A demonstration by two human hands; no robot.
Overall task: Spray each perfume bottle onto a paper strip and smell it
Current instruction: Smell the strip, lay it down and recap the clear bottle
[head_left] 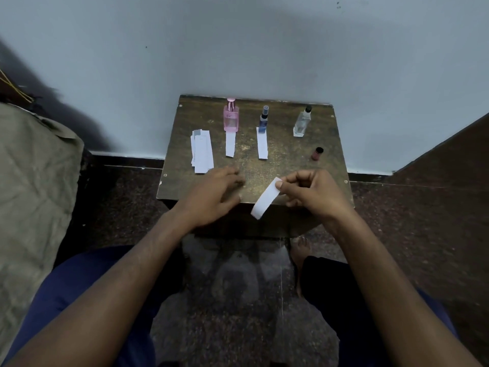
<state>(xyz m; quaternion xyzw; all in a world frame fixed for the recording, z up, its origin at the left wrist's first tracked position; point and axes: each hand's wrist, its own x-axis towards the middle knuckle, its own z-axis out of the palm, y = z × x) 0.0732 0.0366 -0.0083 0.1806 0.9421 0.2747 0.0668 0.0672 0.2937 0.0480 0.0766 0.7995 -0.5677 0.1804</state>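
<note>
Three perfume bottles stand along the back of a small wooden table: a pink bottle, a small blue bottle and a clear bottle. A white paper strip lies in front of the pink bottle, and another strip lies in front of the blue one. My right hand pinches a white paper strip over the table's front edge. My left hand hovers low over the front left of the table, palm down, holding nothing.
A stack of spare paper strips lies at the table's left. A small dark red cap or vial stands at the right. The wall is right behind the table. A cloth-covered surface is at my left, a dark panel at my right.
</note>
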